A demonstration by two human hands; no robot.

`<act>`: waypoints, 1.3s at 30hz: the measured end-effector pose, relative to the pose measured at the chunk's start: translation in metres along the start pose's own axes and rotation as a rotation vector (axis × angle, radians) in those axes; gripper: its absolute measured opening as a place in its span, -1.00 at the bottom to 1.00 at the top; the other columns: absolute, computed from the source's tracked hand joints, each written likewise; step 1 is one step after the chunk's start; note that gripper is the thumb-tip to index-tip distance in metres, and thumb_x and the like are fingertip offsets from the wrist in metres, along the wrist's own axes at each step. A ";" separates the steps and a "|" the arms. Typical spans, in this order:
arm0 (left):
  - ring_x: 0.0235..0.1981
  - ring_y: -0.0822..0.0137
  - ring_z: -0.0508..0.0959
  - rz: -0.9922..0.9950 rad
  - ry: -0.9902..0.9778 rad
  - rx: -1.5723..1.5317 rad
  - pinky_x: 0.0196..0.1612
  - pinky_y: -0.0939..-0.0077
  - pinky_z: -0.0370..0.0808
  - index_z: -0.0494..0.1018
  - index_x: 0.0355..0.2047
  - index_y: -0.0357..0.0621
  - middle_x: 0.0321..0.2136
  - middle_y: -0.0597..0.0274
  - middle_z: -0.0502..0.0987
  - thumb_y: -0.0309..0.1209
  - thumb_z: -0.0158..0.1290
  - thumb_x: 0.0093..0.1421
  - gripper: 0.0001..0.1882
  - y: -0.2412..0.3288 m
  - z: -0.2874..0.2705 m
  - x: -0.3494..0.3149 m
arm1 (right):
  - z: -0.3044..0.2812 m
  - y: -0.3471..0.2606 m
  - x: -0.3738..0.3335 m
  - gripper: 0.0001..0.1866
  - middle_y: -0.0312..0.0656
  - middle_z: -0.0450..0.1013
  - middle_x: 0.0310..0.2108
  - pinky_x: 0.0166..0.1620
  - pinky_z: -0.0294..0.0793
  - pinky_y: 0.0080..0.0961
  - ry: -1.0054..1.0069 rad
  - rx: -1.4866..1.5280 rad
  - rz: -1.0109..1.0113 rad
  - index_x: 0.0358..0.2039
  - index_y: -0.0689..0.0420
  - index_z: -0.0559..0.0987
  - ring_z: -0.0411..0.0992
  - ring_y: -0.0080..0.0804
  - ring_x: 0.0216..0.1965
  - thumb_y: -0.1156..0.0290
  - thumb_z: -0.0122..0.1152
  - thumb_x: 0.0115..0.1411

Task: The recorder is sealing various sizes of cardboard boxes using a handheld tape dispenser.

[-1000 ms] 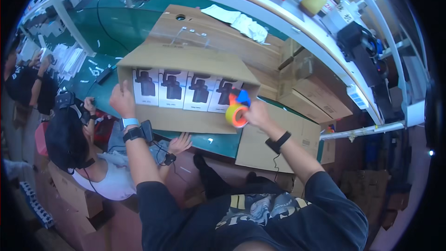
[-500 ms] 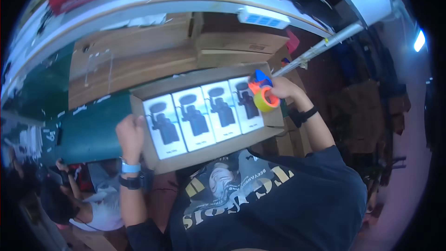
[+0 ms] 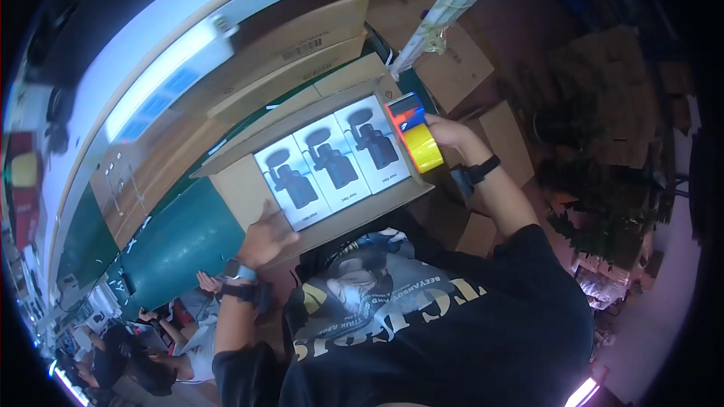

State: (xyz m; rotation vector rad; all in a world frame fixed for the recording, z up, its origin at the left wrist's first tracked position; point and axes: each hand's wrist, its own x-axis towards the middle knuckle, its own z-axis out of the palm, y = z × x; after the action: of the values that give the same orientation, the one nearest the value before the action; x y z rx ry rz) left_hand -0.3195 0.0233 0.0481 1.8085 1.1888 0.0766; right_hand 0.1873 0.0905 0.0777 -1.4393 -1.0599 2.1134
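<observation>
An open cardboard carton (image 3: 302, 245) lies on the green table in front of me. Three white boxes (image 3: 329, 166) printed with a dark device show inside it, side by side. At its left end a cardboard flap (image 3: 232, 190) lies folded inward. My left hand (image 3: 264, 237) rests at the near left corner of the carton, fingers apart, holding nothing. At the right end, my right hand (image 3: 446, 136) grips a tape dispenser (image 3: 422, 148) with a wide yellow roll and a blue and orange body. The handle is mostly hidden by my fingers.
Flat cardboard sheets (image 3: 302, 53) stand behind the carton, beneath a white shelf edge. A pale metal post (image 3: 445, 19) rises at the far right. The green tabletop (image 3: 177, 245) extends left, where other people (image 3: 192, 339) are. More cartons (image 3: 501, 139) stand at right.
The view has turned. My left hand has opened and moved to the near left corner. The left flap now lies inward, and three printed boxes show instead of several. The dispenser stays at the right end.
</observation>
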 end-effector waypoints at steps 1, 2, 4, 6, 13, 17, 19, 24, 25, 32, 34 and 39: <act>0.30 -0.14 0.25 -0.027 -0.113 -0.140 0.34 0.10 0.21 0.48 0.05 -0.21 0.14 -0.35 0.39 -0.12 0.22 0.14 -0.44 0.008 -0.008 0.000 | -0.003 0.006 0.012 -0.56 -0.20 0.54 -0.04 0.07 0.49 -0.40 -0.094 0.038 0.018 0.09 0.19 0.51 0.52 -0.36 -0.03 0.58 0.18 0.16; 0.38 -0.10 0.17 -0.063 -0.226 -0.285 0.40 0.14 0.14 0.45 0.15 -0.15 0.22 -0.27 0.35 -0.14 0.28 0.09 -0.35 0.022 -0.019 -0.006 | 0.003 0.008 0.023 -0.61 -0.24 0.54 -0.06 0.04 0.49 -0.41 -0.191 0.079 0.039 0.07 0.18 0.53 0.52 -0.39 -0.05 0.57 0.18 0.21; 0.38 -0.11 0.16 -0.069 -0.306 0.019 0.39 0.12 0.15 0.44 0.17 -0.11 0.25 -0.25 0.32 -0.12 0.31 0.03 -0.30 0.053 -0.012 -0.008 | 0.019 0.020 0.067 -0.52 -0.22 0.53 -0.03 0.09 0.45 -0.41 -0.334 -0.271 -0.051 0.11 0.16 0.52 0.50 -0.39 -0.01 0.62 0.20 0.13; 0.38 -0.14 0.15 -0.031 -0.419 0.644 0.39 0.08 0.15 0.43 0.19 -0.04 0.31 -0.19 0.25 -0.08 0.38 -0.07 -0.20 0.076 -0.012 -0.007 | 0.022 0.009 0.097 -0.50 -0.19 0.53 -0.02 0.11 0.44 -0.40 -0.363 -0.229 -0.010 0.11 0.17 0.51 0.50 -0.37 0.00 0.62 0.21 0.09; 0.39 -0.35 -0.04 -0.410 -0.431 0.006 0.40 -0.20 -0.09 0.21 0.32 -0.12 0.35 -0.34 0.04 0.09 0.36 -0.16 0.08 0.032 -0.046 0.027 | 0.032 -0.124 0.071 -0.46 -0.14 0.53 -0.04 0.09 0.48 -0.36 -0.301 -0.059 -0.124 0.05 0.30 0.50 0.51 -0.30 -0.02 0.67 0.15 -0.04; 0.37 -0.26 0.05 -0.344 0.580 0.385 0.38 -0.26 -0.10 0.22 0.29 -0.14 0.31 -0.28 0.13 0.08 0.35 -0.19 0.07 0.019 0.012 0.039 | 0.030 -0.167 0.118 -0.54 -0.13 0.55 -0.26 -0.10 0.56 -0.35 -0.231 0.300 -0.154 -0.02 0.28 0.52 0.56 -0.32 -0.26 0.58 0.20 -0.03; 0.39 -0.21 0.04 -0.337 0.892 0.479 0.39 -0.19 -0.13 0.24 0.28 -0.15 0.30 -0.26 0.14 0.01 0.35 -0.16 0.02 0.025 0.032 0.026 | 0.016 -0.130 0.147 -0.61 -0.15 0.51 -0.39 -0.17 0.56 -0.35 -0.236 0.459 -0.102 -0.07 0.29 0.51 0.52 -0.36 -0.36 0.51 0.17 0.03; 0.42 -0.15 0.02 -0.109 0.959 0.632 0.40 -0.22 -0.18 0.21 0.32 -0.14 0.35 -0.18 0.13 0.02 0.22 0.01 -0.07 0.016 0.040 0.017 | 0.041 -0.026 0.131 -0.76 -0.20 0.42 -0.56 -0.24 0.52 -0.38 -0.268 0.517 -0.092 -0.24 0.23 0.50 0.47 -0.39 -0.47 0.43 0.13 0.07; 0.42 -0.15 0.02 -0.125 0.977 0.619 0.40 -0.22 -0.18 0.21 0.32 -0.14 0.35 -0.18 0.13 0.02 0.22 0.01 -0.07 0.018 0.032 0.025 | 0.043 -0.022 0.128 -0.78 -0.18 0.43 -0.53 -0.23 0.52 -0.37 -0.112 0.494 -0.099 -0.28 0.22 0.49 0.49 -0.36 -0.44 0.47 0.16 0.03; 0.44 -0.01 0.05 -0.135 0.651 0.503 0.45 -0.08 -0.16 0.20 0.37 -0.09 0.40 0.09 0.15 -0.19 -0.03 0.29 -0.35 -0.004 0.024 0.039 | 0.109 -0.026 0.119 -0.42 -0.14 0.55 -0.33 -0.10 0.56 -0.30 -0.026 -0.558 -0.656 -0.04 0.21 0.45 0.57 -0.13 -0.29 0.39 0.42 -0.12; 0.43 -0.03 0.06 -0.155 0.641 0.534 0.45 -0.01 -0.14 0.23 0.35 -0.08 0.39 0.07 0.16 -0.22 -0.06 0.31 -0.39 -0.007 0.029 0.043 | 0.126 -0.012 0.125 -0.42 -0.10 0.54 -0.32 -0.12 0.57 -0.29 -0.015 -0.663 -0.707 -0.05 0.20 0.46 0.57 -0.09 -0.30 0.37 0.43 -0.13; 0.43 -0.02 0.07 -0.129 0.669 0.512 0.46 -0.01 -0.15 0.24 0.35 -0.07 0.39 0.07 0.17 -0.24 -0.10 0.35 -0.43 -0.011 0.034 0.050 | 0.143 0.015 0.124 -0.45 0.02 0.53 -0.32 -0.18 0.58 -0.25 0.008 -0.937 -0.912 -0.13 0.17 0.49 0.55 0.06 -0.31 0.34 0.47 -0.18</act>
State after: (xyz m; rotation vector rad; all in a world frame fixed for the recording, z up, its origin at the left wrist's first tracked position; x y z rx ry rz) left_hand -0.2839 0.0390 0.0011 2.2255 1.9275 0.3519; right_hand 0.0080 0.1095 0.0164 -0.8997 -2.2983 0.9583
